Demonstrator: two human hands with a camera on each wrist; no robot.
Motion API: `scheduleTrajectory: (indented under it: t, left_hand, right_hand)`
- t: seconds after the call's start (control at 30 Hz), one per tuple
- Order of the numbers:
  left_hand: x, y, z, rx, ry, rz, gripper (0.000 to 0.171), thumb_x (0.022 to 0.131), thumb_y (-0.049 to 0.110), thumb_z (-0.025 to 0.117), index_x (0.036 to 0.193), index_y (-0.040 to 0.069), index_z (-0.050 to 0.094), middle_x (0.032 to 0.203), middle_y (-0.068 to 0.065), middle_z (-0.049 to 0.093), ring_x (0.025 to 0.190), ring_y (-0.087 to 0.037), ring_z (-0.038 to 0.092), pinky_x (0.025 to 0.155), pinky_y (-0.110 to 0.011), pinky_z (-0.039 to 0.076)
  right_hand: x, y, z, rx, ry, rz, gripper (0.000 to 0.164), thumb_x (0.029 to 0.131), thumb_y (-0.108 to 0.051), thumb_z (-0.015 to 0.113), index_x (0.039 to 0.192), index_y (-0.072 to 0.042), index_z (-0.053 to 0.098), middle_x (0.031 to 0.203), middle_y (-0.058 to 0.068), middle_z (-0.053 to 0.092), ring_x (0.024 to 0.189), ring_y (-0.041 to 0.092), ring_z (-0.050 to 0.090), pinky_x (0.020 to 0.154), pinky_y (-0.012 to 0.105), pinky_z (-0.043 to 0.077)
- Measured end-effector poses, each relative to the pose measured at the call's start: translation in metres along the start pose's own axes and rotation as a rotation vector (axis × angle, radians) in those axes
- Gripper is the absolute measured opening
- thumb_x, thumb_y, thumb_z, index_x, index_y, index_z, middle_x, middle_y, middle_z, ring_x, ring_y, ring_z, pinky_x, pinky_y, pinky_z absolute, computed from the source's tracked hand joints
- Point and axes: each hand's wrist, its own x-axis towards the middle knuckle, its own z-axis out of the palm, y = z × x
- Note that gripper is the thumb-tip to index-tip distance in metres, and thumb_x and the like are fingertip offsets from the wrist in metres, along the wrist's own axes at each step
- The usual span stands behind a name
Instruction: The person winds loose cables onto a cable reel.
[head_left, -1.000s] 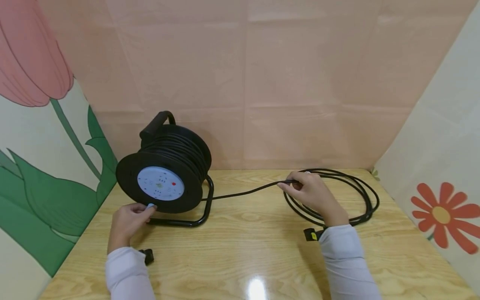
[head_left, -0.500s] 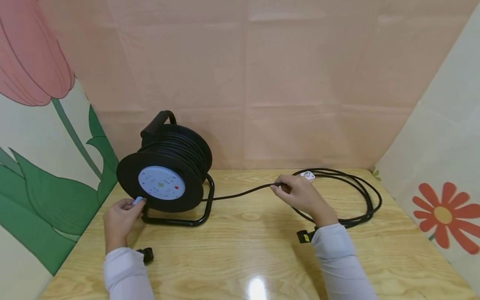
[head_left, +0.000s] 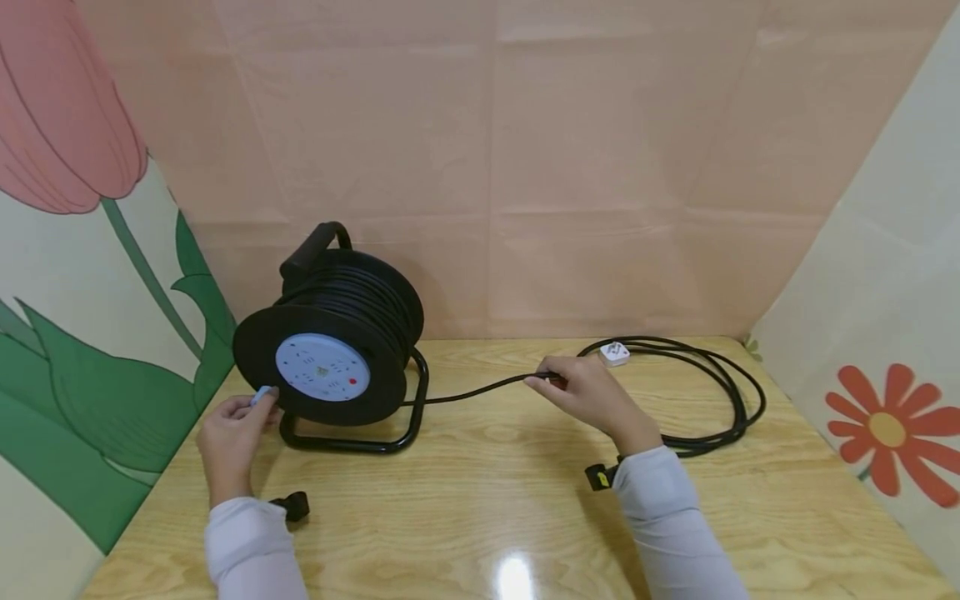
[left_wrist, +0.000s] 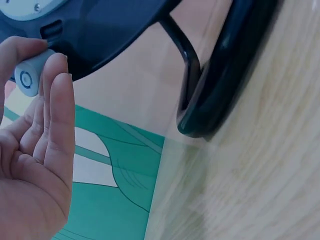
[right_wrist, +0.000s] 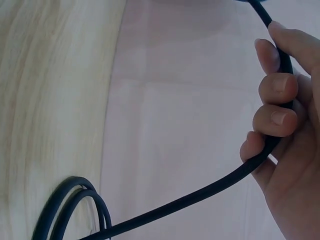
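A black cable reel with a pale socket disc stands on its tubular frame, left of the middle. My left hand pinches the small pale-blue knob near the rim of the reel's front flange, between thumb and fingers. To the right, my right hand grips the black cable, its fingers curled round it in the right wrist view. From that hand the cable slopes down to the reel's underside. Behind the hand lie loose cable loops with a white plug among them.
The wooden table meets a pink backdrop along its far edge. Printed flower panels flank both sides. A carry handle rises from the reel's top. Black straps stick out by both cuffs.
The left hand has carried the knob leftward and up, and the socket disc has turned clockwise. The right hand has moved left towards the reel with the cable, uncovering the plug.
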Motion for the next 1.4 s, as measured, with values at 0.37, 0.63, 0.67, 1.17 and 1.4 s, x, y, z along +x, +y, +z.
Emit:
scheduleTrajectory:
  t: [0.37, 0.63, 0.67, 1.17, 1.4]
  left_hand:
    - [-0.001, 0.009, -0.001, -0.440, 0.047, -0.056, 0.030, 0.076, 0.023, 0.090, 0.087, 0.004, 0.069, 0.071, -0.002, 0.073, 0.060, -0.012, 0.070, 0.062, -0.020, 0.058]
    - [-0.004, 0.021, -0.003, -0.649, 0.057, -0.063, 0.025, 0.078, 0.016, 0.088, 0.091, 0.000, 0.074, 0.078, -0.009, 0.074, 0.065, -0.014, 0.072, 0.065, -0.024, 0.059]
    - [-0.005, 0.022, -0.004, -0.664, 0.060, -0.061, 0.024, 0.079, 0.015, 0.087, 0.092, 0.000, 0.074, 0.078, -0.009, 0.074, 0.066, -0.014, 0.072, 0.066, -0.024, 0.059]
    - [-0.009, 0.039, 0.000, -0.831, 0.112, 0.013, 0.032, 0.076, 0.010, 0.088, 0.100, -0.003, 0.072, 0.082, -0.011, 0.075, 0.069, -0.016, 0.073, 0.068, -0.025, 0.059]
    - [-0.011, 0.046, 0.005, -0.867, 0.131, 0.081, 0.035, 0.076, 0.008, 0.088, 0.105, -0.005, 0.072, 0.086, -0.013, 0.075, 0.071, -0.016, 0.073, 0.070, -0.025, 0.059]
  right_hand:
    - [0.006, -0.008, 0.016, -0.064, -0.062, 0.001, 0.019, 0.105, -0.026, 0.055, 0.109, -0.013, 0.068, 0.093, -0.008, 0.064, 0.076, 0.008, 0.055, 0.068, 0.033, 0.050]
    - [0.008, -0.011, 0.025, -0.118, -0.052, -0.036, 0.019, 0.104, -0.029, 0.058, 0.110, -0.018, 0.071, 0.103, -0.006, 0.071, 0.087, 0.009, 0.065, 0.073, 0.036, 0.055]
    - [0.007, -0.012, 0.027, -0.127, -0.051, -0.031, 0.018, 0.103, -0.031, 0.059, 0.110, -0.021, 0.072, 0.103, -0.009, 0.071, 0.088, 0.008, 0.066, 0.072, 0.035, 0.055]
    - [0.006, -0.011, 0.041, -0.193, -0.022, -0.008, 0.019, 0.104, -0.037, 0.055, 0.118, -0.033, 0.067, 0.105, -0.015, 0.070, 0.078, 0.003, 0.063, 0.061, 0.029, 0.051]
    - [0.006, -0.011, 0.048, -0.178, -0.087, 0.014, 0.024, 0.105, -0.034, 0.054, 0.124, -0.036, 0.068, 0.113, -0.013, 0.069, 0.074, 0.003, 0.061, 0.062, 0.029, 0.051]
